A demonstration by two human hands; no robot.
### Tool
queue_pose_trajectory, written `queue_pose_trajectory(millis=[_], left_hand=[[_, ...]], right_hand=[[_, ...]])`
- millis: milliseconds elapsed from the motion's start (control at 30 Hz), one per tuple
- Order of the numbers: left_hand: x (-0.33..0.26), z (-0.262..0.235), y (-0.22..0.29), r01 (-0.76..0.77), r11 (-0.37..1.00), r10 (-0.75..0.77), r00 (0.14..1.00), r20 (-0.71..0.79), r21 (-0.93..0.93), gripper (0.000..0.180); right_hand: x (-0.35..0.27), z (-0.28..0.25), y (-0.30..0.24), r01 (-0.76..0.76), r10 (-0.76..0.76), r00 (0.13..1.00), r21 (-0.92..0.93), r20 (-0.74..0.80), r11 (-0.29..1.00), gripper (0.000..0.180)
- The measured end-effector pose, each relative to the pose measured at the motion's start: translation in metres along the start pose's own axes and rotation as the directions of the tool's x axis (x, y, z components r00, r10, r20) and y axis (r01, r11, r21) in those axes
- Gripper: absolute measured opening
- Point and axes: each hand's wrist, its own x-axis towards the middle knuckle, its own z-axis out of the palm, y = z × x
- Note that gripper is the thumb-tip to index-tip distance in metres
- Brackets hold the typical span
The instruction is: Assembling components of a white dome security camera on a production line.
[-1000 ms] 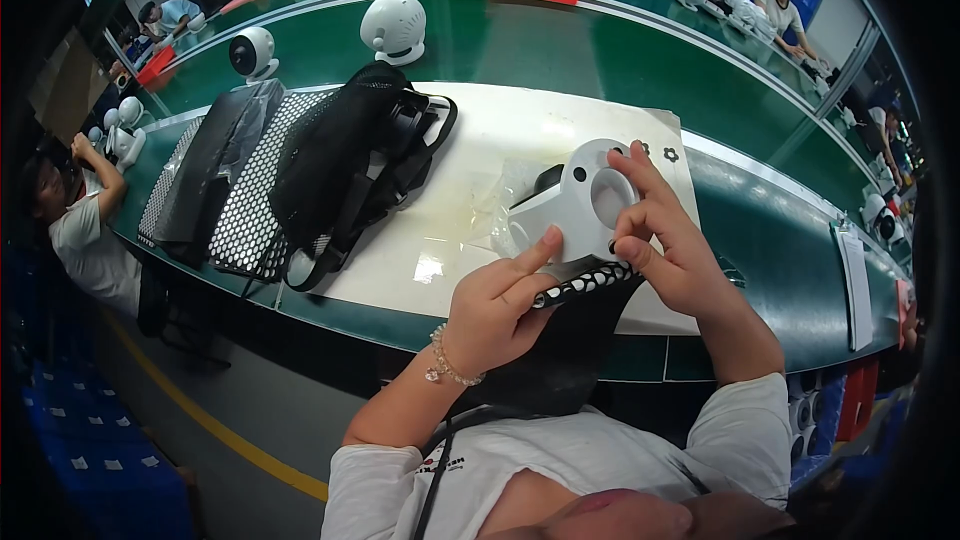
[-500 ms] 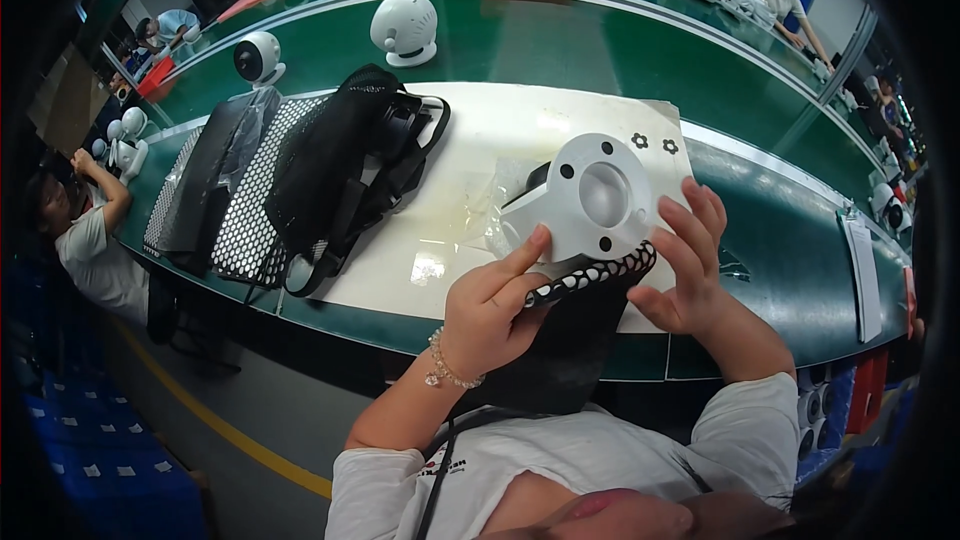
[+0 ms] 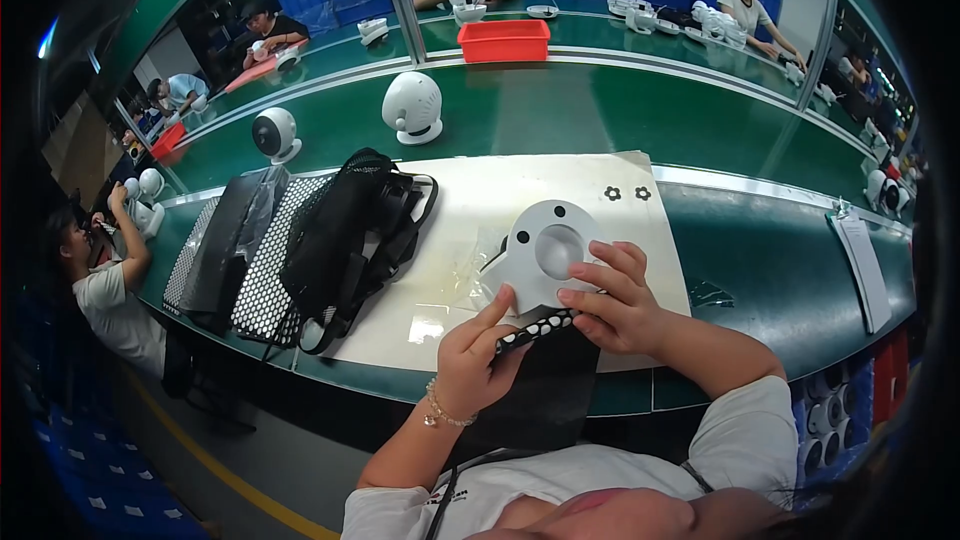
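A white camera base (image 3: 545,290), rounded with a hollow middle, tilts up in front of me. Two round black pads (image 3: 523,237) show on its face; its right side is covered by fingers. My left hand (image 3: 475,355) grips the base's lower left edge, together with a black sheet dotted with white holes (image 3: 535,330) that bends beneath it. My right hand (image 3: 625,310) has its fingers bent onto the right side of the base, its thumb low near the sheet. What its fingertips press or pinch is too small to make out.
A black mesh bag (image 3: 350,250) lies on the white board (image 3: 450,200), beside perforated sheets (image 3: 265,280). White cameras (image 3: 412,105) stand farther back, near a red bin (image 3: 505,40). A clipboard (image 3: 860,275) lies at right. Other people work around the table.
My right hand has come in from beside the base, and its spread fingers now bend onto it. One black pad is now hidden. My view has tilted up, showing a person across the table.
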Motion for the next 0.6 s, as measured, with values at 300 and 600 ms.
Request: queue_pose_trajectory(millis=[300, 600], left_hand=[[0.001, 0.001, -0.001, 0.004, 1.0, -0.005, 1.0, -0.01, -0.02, 0.024], [0.001, -0.001, 0.001, -0.061, 0.997, 0.06, 0.998, 0.024, 0.045, 0.032]], right_hand=[[0.008, -0.006, -0.003, -0.138, 0.135, 0.99, 0.145, 0.03, 0.98, 0.025], [0.033, -0.015, -0.037, 0.007, -0.014, 0.997, 0.083, 0.076, 0.997, 0.02]])
